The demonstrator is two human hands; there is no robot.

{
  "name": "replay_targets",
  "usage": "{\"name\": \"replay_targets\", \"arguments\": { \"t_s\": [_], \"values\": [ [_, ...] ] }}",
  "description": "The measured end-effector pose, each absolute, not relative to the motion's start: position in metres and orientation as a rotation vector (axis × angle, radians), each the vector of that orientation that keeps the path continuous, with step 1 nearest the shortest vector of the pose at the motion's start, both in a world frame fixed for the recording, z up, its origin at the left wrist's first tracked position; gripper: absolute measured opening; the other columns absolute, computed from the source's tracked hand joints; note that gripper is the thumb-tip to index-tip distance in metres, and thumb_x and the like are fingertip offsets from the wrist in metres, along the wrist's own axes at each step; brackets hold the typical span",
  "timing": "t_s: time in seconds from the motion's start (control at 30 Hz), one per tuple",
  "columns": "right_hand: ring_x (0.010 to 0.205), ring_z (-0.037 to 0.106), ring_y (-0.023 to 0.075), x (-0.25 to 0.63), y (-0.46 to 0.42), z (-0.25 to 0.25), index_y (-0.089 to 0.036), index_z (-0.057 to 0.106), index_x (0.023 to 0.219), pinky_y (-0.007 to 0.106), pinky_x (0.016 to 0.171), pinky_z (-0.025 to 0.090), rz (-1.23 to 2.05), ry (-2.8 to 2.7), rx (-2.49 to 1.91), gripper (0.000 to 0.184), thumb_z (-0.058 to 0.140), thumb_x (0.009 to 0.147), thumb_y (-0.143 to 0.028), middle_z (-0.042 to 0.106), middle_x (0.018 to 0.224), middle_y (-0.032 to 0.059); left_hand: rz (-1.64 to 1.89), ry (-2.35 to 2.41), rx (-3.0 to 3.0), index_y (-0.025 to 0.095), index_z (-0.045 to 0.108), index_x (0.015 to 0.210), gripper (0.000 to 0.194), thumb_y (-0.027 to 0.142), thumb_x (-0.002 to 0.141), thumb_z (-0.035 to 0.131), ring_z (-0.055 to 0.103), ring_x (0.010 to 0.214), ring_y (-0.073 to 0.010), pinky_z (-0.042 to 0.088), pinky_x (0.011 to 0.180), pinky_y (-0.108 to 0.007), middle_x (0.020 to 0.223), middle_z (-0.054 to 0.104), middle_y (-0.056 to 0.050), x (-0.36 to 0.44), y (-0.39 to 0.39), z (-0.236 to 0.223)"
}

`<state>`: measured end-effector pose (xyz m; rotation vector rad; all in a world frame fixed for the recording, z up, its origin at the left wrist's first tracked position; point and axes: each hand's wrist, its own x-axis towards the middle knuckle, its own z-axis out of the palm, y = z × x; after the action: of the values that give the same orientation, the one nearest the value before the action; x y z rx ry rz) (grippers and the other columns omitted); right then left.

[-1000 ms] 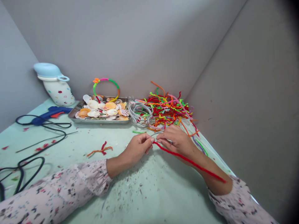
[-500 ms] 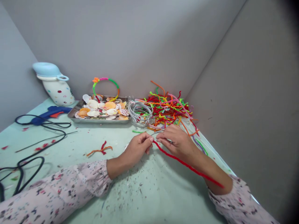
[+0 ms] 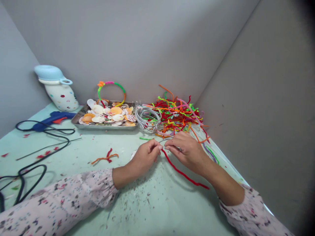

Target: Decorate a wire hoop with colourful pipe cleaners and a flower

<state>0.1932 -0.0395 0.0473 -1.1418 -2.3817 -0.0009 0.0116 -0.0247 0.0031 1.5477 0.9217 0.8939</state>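
My left hand (image 3: 145, 155) is closed in a pinch on one end of a fuzzy red pipe cleaner (image 3: 180, 171). The rest of the pipe cleaner hangs down to the right, beneath my right wrist. Just beside it, my right hand (image 3: 190, 152) is closed too, thumb and fingertips pinched close to my left thumb. A thin grey wire (image 3: 165, 140) runs between the two hands; its ends are hidden behind the fingers. Exactly how wire and pipe cleaner meet at the fingertips is too small to make out.
Behind my hands lie a coil of grey wire (image 3: 147, 119) and a heap of coloured pipe cleaners (image 3: 177, 113). A metal tray (image 3: 105, 128) holds shells, with a colourful hoop (image 3: 124, 90) standing there. Leftward are a blue glue gun (image 3: 52, 120), its black cord (image 3: 45, 167) and a bottle (image 3: 61, 95).
The free end of the red pipe cleaner has swung down and to the left, off my right forearm. Both hands have stayed in almost the same place.
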Motion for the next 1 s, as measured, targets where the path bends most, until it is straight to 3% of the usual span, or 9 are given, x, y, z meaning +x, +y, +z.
{"name": "replay_targets", "arguments": {
  "t_s": [1.0],
  "values": [
    [0.075,0.051,0.017,0.1904,-0.0412,0.0473,-0.02,0.066,0.089,0.032,0.074,0.036,0.002,-2.391,-1.186,0.013,0.054,0.089,-0.024,0.064,0.077,0.0036,0.904,1.026,1.697,0.018,0.053,0.077,0.017,0.029,0.086,0.045,0.042,0.054,-0.0115,0.032,0.054,-0.023,0.057,0.047,0.004,0.0104,-0.0265,0.0035]
  ]
}}
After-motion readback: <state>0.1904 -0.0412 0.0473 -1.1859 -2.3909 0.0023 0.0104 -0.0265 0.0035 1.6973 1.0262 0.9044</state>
